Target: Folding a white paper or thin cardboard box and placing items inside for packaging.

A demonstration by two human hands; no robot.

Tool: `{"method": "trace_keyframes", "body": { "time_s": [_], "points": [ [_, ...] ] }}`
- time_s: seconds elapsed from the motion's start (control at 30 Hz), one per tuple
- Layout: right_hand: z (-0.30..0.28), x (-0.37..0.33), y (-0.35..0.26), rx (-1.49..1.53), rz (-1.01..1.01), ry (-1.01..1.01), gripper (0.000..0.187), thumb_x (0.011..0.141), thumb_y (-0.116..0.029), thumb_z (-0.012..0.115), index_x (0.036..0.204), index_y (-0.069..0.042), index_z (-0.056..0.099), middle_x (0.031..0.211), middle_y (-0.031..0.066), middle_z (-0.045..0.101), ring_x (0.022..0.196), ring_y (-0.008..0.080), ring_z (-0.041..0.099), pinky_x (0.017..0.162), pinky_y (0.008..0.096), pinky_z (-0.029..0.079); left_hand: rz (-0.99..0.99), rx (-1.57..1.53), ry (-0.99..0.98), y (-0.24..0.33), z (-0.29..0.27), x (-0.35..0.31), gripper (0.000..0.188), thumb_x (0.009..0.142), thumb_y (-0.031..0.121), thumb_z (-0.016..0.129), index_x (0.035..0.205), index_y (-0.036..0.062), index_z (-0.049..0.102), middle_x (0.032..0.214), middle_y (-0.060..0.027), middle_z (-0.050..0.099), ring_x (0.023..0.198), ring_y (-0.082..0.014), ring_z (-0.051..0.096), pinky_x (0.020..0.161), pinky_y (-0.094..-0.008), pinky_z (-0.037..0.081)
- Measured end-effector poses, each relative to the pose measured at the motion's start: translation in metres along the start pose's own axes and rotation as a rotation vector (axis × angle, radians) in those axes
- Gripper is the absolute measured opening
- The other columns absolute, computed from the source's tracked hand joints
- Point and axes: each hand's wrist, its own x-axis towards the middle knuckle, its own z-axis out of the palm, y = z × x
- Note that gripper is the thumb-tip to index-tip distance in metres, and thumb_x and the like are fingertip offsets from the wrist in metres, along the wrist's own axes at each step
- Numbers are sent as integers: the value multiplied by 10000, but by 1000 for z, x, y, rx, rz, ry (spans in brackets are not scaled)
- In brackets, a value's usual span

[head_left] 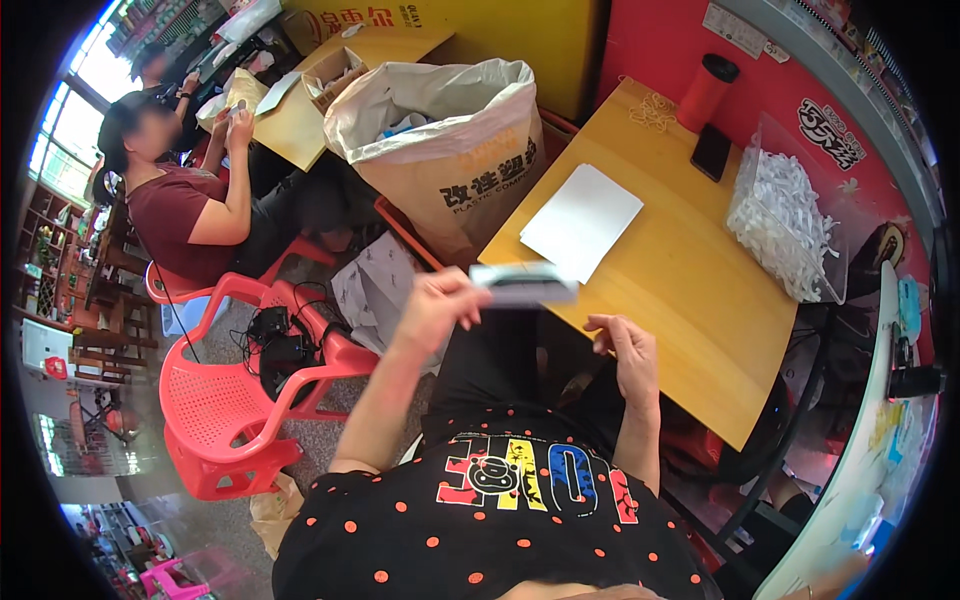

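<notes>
My left hand [440,302] is closed on one end of a flat pale rectangular piece with a dark middle [530,285]. Motion blurs it, so its exact kind cannot be made out. It is held above my lap, by the near edge of the wooden table [700,270]. My right hand [630,352] hovers at that same edge, apart from the piece, fingers loosely bent and holding nothing. On the tabletop beyond my hands lies a stack of white sheets [585,215].
A clear bin of white strips [785,220], a phone [711,152], a red tumbler [706,95] and rubber bands [652,110] occupy the table. Beyond its left side stands a large open sack [450,190]. Red chairs [225,385] and a seated person [190,210] are leftward.
</notes>
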Motion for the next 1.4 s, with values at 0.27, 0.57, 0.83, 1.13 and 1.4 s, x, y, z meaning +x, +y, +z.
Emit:
{"method": "trace_keyframes", "body": {
  "time_s": [0.27, 0.57, 0.83, 1.13, 1.4],
  "points": [
    [-17, -5, 5, -72, -24, 75, 207, 946, -132, 550, 971, 24, 684, 822, 53, 675, 659, 54, 501, 606, 188, 409, 451, 230, 347, 108, -96, 146, 216, 816, 203, 711, 839, -8, 674, 721, -50, 633, 625, -70, 549, 589, -210, 429],
    [-4, 2, -15, -578, -57, 174, 206, 863, -136, 649, 989, 26, 669, 898, 101, 676, 743, 136, 564, 664, 244, 445, 465, 507, 478, -27, -66, 110, 409, 849, 197, 671, 1173, -40, 594, 1179, -198, 611, 1019, -237, 624, 861, -326, 487],
    [7, 73, 2, -1373, -691, 33, 476, 810, -221, 689, 1198, 20, 552, 1243, 190, 569, 1191, 300, 514, 1045, 430, 345, 83, 1166, 261, -159, 24, -26, 1095, 667, 535, 741, 1482, 93, 157, 1443, -315, 249, 1312, -459, 313, 1066, -487, 303],
    [2, 90, 25, -1600, -829, -65, 190, 843, -107, 564, 1001, -15, 616, 1104, 145, 646, 1094, 256, 602, 1017, 520, 354, -24, 1036, 189, -161, 16, -13, 1085, 662, 515, 754, 1484, 132, 160, 1445, -286, 257, 1270, -471, 360, 1042, -489, 339],
    [5, 84, 22, -1464, -771, -3, 90, 832, -83, 553, 878, -47, 622, 1075, 117, 657, 1062, 234, 622, 1001, 512, 369, -33, 1025, 162, -158, 19, -13, 1092, 666, 516, 753, 1483, 116, 150, 1434, -324, 239, 1298, -472, 314, 1057, -498, 312]
  ]
}}
